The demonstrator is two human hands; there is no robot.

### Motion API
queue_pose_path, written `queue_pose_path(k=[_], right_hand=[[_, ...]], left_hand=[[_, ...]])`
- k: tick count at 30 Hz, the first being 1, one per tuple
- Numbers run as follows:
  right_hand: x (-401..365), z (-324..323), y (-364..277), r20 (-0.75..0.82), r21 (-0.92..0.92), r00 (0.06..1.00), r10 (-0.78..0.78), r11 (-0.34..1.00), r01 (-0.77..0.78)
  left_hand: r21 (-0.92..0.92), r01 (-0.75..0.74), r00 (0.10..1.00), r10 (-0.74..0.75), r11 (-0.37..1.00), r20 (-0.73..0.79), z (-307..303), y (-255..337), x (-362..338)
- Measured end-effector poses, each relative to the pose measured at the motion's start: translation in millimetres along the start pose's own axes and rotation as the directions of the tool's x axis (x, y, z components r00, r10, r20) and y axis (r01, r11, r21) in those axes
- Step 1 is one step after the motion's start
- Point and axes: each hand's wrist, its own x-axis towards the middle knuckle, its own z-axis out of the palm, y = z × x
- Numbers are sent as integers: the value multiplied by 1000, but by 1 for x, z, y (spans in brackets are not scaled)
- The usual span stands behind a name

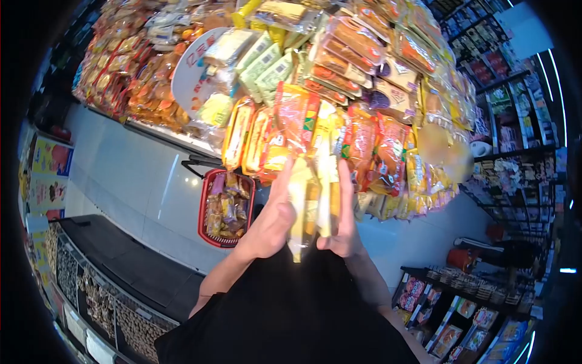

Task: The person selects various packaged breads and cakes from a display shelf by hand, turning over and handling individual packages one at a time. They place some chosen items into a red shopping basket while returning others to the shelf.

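Between my two hands are yellow wrapped snack packets [306,206], held upright side by side and washed out by glare. My left hand [276,221] presses on them from the left with its fingers stretched along the wrapper. From the other side my right hand [344,224] clasps them, thumb low on the packet. Just beyond my fingertips stand red-and-yellow packaged breads [297,118] at the front of the heaped display. More red packets [391,145] lie to the right of them. The exact contents of the yellow packets cannot be made out.
A red basket [227,244] filled with small wrapped snacks stands on the floor at left. A white sign [188,76] with red characters sits in the heap. Bins of nuts [136,327] are at lower left; shelves [467,315] and another person [515,255] are at right.
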Motion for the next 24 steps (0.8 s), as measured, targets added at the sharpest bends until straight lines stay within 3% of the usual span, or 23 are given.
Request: queue_pose_path(k=[2,4,6,7,8,9,10,12,13,15,18,23,24], right_hand=[[-19,-28,11,1,-317,957,-291,908,276],[-41,-45,10,-35,-437,881,-473,800,412],[-71,-55,-5,-208,-473,889,-408,838,273],[-76,-57,-14,-215,-475,886,-410,837,272],[-78,-58,-28,-345,-410,838,-422,871,270],[-81,-61,-37,-469,-341,778,-417,898,276],[-88,-69,-38,-469,-342,777,-420,897,279],[-106,-86,-37,-653,-226,647,-394,916,330],[-110,-94,-39,-659,-288,618,-429,903,319],[-125,-114,-37,-675,-317,606,-420,908,275],[-136,-127,-35,-658,-370,621,-425,901,225],[-151,-139,-19,-646,-326,647,-405,913,246],[-153,-138,-16,-636,-304,665,-392,919,252]], left_hand=[[202,-60,983,22,978,185,14,4,19],[124,-82,970,51,989,236,39,19,36],[145,-111,957,66,983,283,61,25,50],[170,-114,945,54,979,321,71,29,57],[195,-120,933,43,973,356,80,31,63],[173,-113,950,54,978,309,90,24,67],[251,-104,969,41,962,244,100,18,70],[578,-170,984,103,798,148,121,0,75],[582,-167,984,100,796,146,130,-5,79],[832,-380,920,263,405,292,141,-12,94],[852,-430,890,295,297,347,148,-24,114],[810,-458,885,278,366,374,139,-16,131],[744,-461,880,354,483,316,135,-14,134]])
